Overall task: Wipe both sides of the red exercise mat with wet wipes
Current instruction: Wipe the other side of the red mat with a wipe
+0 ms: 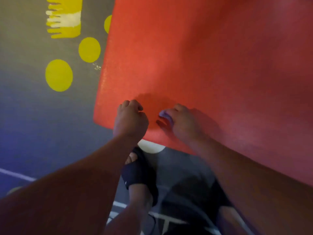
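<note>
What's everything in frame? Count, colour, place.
red exercise mat: 1, red, on floor, upper right
wet wipe: 1, pale purple, on mat under right hand
floor dots: 3, yellow, left of mat
fringed floor marking: 1, yellow and white, top left
round object: 1, white, under mat's near edge
sandal: 1, black, on foot below mat
left hand: 1, fingers curled, on mat's near edge
right hand: 1, holds wet wipe on mat

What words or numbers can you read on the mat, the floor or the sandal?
None can be read.
Mat: no writing.
Floor: only yellow dots and white lines, no letters.
Sandal: a small white mark, too blurred to read.
Wipe: no writing shows.
</note>
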`<state>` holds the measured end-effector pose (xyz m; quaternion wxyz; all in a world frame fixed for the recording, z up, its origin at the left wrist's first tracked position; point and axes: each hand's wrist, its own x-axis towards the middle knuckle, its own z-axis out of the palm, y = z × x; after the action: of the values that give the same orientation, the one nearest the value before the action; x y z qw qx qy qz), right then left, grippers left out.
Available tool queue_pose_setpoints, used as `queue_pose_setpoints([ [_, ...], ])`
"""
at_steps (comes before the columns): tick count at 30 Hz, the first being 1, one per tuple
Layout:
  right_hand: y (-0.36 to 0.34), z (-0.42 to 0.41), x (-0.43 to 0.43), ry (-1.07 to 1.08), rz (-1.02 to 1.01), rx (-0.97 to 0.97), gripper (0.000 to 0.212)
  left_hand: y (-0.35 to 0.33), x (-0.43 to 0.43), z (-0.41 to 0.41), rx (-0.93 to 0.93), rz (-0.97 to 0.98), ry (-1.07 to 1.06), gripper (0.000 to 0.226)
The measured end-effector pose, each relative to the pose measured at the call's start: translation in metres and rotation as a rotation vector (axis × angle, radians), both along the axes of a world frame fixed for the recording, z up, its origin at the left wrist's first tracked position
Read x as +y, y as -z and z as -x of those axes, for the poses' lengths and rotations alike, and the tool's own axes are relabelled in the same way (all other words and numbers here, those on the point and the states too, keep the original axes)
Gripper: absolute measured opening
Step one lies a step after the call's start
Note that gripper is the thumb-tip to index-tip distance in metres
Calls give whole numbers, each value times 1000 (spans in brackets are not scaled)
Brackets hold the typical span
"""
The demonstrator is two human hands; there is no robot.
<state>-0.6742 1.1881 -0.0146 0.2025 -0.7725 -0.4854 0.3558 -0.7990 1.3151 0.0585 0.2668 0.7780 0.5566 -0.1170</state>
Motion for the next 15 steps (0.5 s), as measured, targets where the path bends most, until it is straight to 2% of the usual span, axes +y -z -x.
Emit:
queue_pose_setpoints([
  [2, -39, -1, -28, 166, 31, 8, 24, -44, -21, -1, -3, 56, -44, 25],
  [5, -131, -8, -60, 412, 47, 50, 16, -125, -45, -5, 4, 134, -78, 24],
  [7, -202, -13, -76, 467, 127, 112, 13, -186, -56, -9, 8, 180, -85, 24],
  [10, -307, -23, -85, 580, 207, 182, 20, -282, -58, -21, -1, 211, -94, 22],
  [15, -470, -53, -90, 726, 210, 168, 29, -438, -48, -56, -60, 270, 83, 19],
])
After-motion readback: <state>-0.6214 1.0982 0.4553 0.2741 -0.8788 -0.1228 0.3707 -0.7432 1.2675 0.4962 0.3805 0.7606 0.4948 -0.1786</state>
